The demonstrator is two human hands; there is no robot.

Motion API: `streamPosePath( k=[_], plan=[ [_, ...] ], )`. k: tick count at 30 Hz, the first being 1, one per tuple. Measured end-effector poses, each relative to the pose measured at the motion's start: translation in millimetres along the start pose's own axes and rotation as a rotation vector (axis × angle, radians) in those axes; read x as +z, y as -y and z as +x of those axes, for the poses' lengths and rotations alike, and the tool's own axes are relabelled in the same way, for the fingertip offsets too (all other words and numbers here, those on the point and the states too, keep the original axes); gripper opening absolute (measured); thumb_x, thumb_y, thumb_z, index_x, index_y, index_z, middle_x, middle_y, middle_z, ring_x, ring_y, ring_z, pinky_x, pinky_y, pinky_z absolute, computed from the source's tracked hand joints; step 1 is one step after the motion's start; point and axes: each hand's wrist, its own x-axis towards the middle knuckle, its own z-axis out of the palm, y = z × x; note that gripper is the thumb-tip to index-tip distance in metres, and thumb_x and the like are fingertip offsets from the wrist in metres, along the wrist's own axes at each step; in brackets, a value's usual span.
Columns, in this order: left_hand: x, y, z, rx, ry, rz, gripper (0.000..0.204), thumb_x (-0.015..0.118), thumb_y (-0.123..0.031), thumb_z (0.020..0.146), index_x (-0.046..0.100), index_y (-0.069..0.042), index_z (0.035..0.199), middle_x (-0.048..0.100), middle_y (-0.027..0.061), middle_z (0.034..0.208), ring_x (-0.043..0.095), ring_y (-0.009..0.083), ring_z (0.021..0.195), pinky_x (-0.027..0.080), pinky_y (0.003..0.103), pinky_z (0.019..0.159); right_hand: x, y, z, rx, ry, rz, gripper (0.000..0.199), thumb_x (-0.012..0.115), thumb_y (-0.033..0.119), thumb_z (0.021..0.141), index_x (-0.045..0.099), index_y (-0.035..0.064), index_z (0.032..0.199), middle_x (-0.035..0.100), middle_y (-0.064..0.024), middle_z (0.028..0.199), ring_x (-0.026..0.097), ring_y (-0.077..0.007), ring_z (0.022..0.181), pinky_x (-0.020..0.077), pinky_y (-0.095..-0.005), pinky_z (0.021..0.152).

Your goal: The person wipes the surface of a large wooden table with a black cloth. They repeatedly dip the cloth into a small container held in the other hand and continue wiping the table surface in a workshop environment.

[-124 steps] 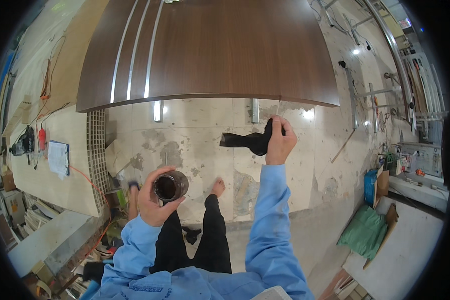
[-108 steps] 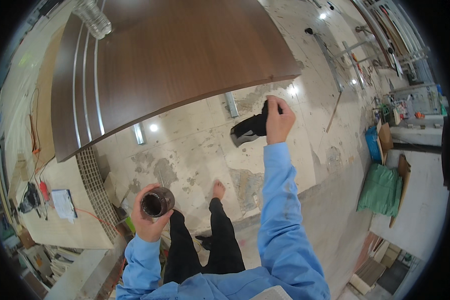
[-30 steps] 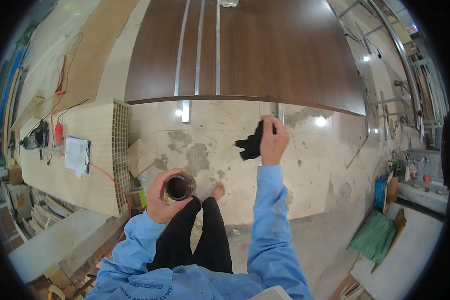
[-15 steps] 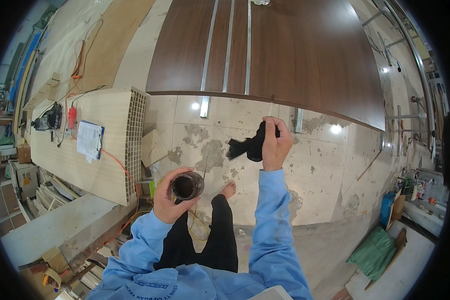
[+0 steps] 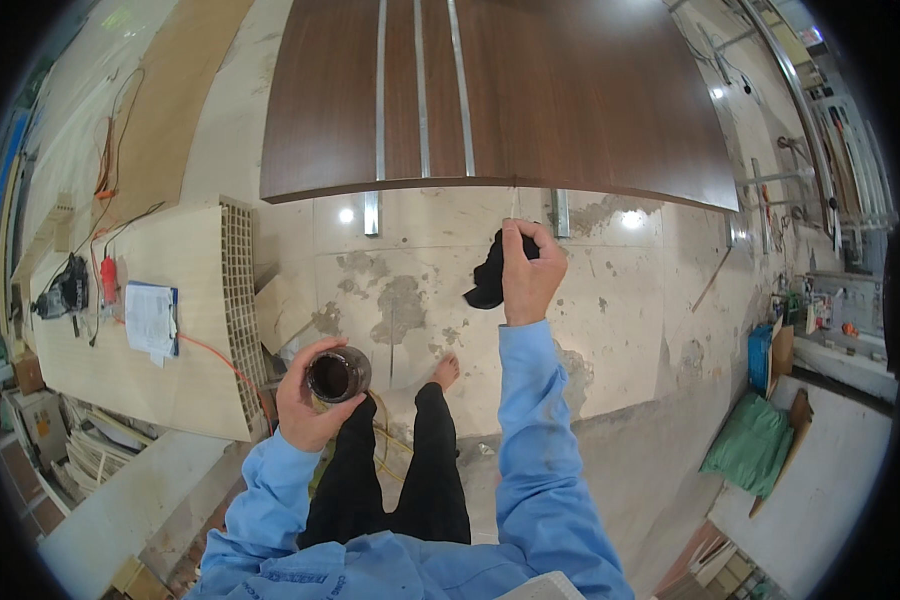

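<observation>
My left hand point(image 5: 310, 400) is wrapped round an open jar point(image 5: 338, 374) with dark, stained walls and dark brown contents, held in front of my left leg. Bunched black cloth point(image 5: 487, 275) hangs from my right hand point(image 5: 533, 272), which is closed with thumb and finger pinched together. A thin pale stick-like thing point(image 5: 513, 207) juts from that pinch toward the front edge of a dark brown wood-grain panel point(image 5: 590, 110); its tip is too small to make out. Three narrow metallic strips point(image 5: 422, 100) run across the panel's face.
On the left, a pale hollow-core board point(image 5: 160, 385) bears a clipboard point(image 5: 153, 320), a red-handled tool point(image 5: 108, 280) and a black tool point(image 5: 65, 290). An orange cord point(image 5: 215, 347) trails over its edge. Metal supports point(image 5: 372, 215) show under the panel. A green sack point(image 5: 748, 445) lies at right.
My right hand has come up closer to the panel's front edge, the cloth with it. My left hand still holds the jar. The whole view has shifted slightly.
</observation>
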Motion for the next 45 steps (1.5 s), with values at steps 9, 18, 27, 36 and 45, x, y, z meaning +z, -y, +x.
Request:
streamPosePath(
  k=[9,18,27,36,45],
  plan=[
    [-3,-2,1,-0.003,0.010,-0.018,0.073,0.082,0.006,0.067,0.054,-0.001,0.134,0.060,0.0157,0.135,0.059,0.0266,0.127,0.045,0.039,0.110,-21,2,19,0.007,-0.016,-0.013,0.014,0.073,0.012,0.091,0.074,-0.0021,0.093,0.072,-0.0049,0.082,0.062,-0.0104,0.080,0.0505,-0.0270,0.076],
    [-1,0,-1,0.014,-0.039,-0.053,0.073,0.083,0.006,0.068,0.054,-0.001,0.134,0.060,0.0156,0.135,0.059,0.0254,0.126,0.047,0.038,0.108,-62,-21,57,0.076,-0.229,-0.023,0.013,0.071,0.011,0.090,0.075,-0.0009,0.094,0.073,-0.0032,0.084,0.065,-0.0128,0.080,0.0514,-0.0295,0.079],
    [1,-2,-3,0.016,-0.008,-0.025,0.071,0.084,0.002,0.070,0.055,-0.001,0.135,0.060,0.0151,0.135,0.059,0.0239,0.125,0.045,0.037,0.109,38,19,-19,0.002,0.285,0.134,0.012,0.071,0.011,0.094,0.074,-0.0009,0.094,0.071,-0.0004,0.085,0.061,-0.0074,0.079,0.0492,-0.0242,0.073],
    [-16,5,-9,0.040,-0.031,0.002,0.075,0.083,0.001,0.070,0.051,0.001,0.137,0.059,0.0156,0.137,0.059,0.0239,0.126,0.046,0.037,0.109,40,24,-22,0.041,0.181,0.106,0.012,0.071,0.011,0.092,0.073,-0.0006,0.091,0.072,-0.0030,0.083,0.063,-0.0089,0.081,0.0502,-0.0263,0.075],
    [-31,11,-14,0.029,-0.051,-0.012,0.075,0.083,0.002,0.070,0.051,0.001,0.137,0.059,0.0157,0.137,0.059,0.0236,0.126,0.046,0.037,0.110,54,29,-31,0.162,0.230,0.178,0.015,0.070,0.013,0.095,0.074,-0.0017,0.095,0.071,-0.0017,0.082,0.062,-0.0085,0.079,0.0502,-0.0264,0.074]
  ],
)
